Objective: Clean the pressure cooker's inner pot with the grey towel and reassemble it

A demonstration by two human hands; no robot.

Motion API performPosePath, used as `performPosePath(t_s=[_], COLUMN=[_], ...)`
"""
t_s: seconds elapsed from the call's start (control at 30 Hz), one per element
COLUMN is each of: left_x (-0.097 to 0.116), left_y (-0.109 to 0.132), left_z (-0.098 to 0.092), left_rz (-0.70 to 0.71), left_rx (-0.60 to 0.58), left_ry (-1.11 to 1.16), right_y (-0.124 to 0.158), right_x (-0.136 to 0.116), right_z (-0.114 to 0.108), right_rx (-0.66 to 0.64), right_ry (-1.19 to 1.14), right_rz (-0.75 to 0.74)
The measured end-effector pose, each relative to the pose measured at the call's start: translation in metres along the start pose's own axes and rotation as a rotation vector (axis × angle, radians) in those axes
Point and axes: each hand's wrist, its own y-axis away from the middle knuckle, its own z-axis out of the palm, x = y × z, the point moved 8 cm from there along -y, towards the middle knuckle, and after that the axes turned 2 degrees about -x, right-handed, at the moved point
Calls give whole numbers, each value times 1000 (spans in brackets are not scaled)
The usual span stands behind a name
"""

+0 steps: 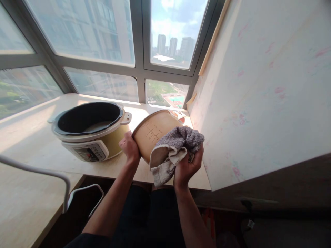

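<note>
Showing dark scale marks [153,133]: tilted tan pot [162,121]; crumpled grey cloth [178,139].

- The surface [23,137] was pale, with bright sunlight along its far side and dimmer stretches nearer.
- The cooker [89,138] stood upright on it, open at the top, its panel [89,153] facing the near edge.
- An orange and white item [182,120], mostly hidden, sat near the far right corner.

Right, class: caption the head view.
Beside a cooker, the left hand grips a tan pot; the right hand holds a grey towel against it.
</note>
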Motion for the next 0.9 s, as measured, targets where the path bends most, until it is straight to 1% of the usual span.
performPosePath(t_s=[0.03, 0.1, 0.2, 0.3, 0.33, 0.4, 0.47, 0.5, 0.6, 0.7, 0.8, 0.9], left_x=[-3, -10, -16, -17, -16, -12, -6, -3, 8, 19, 26, 31], left_y=[1, 4, 5, 4, 4, 4, 5, 5, 6, 6, 5, 5], left_z=[-1, -2, -5, -7, -8, -7, -5, -4, -3, -3, -5, -8], left_rz=[-17, -52, -78, -70, -59, -23, 26, 52, 130, 204, 250, 293], left_rx=[-2, 0, 23, 50, 53, 52, 42, 41, 53, 74, 78, 75], left_ry=[2, -3, -13, 17, 32, 60, 68, 61, 21, -34, -86, -103], right_y=[-11, -31, -51, -53, -47, -27, 2, 18, 63, 98, 119, 126], right_x=[0, 10, 46, 88, 101, 121, 133, 134, 131, 123, 112, 98], right_z=[2, 6, 11, 15, 16, 16, 18, 20, 27, 31, 30, 26], right_rx=[-7, -12, 1, -41, -52, -55, -50, -55, -88, -123, -133, -164], right_ry=[8, 18, 12, -51, -70, -105, -149, -174, -219, -243, -249, -279], right_rz=[-29, -24, 90, 257, 324, 472, 602, 646, 721, 771, 798, 799])
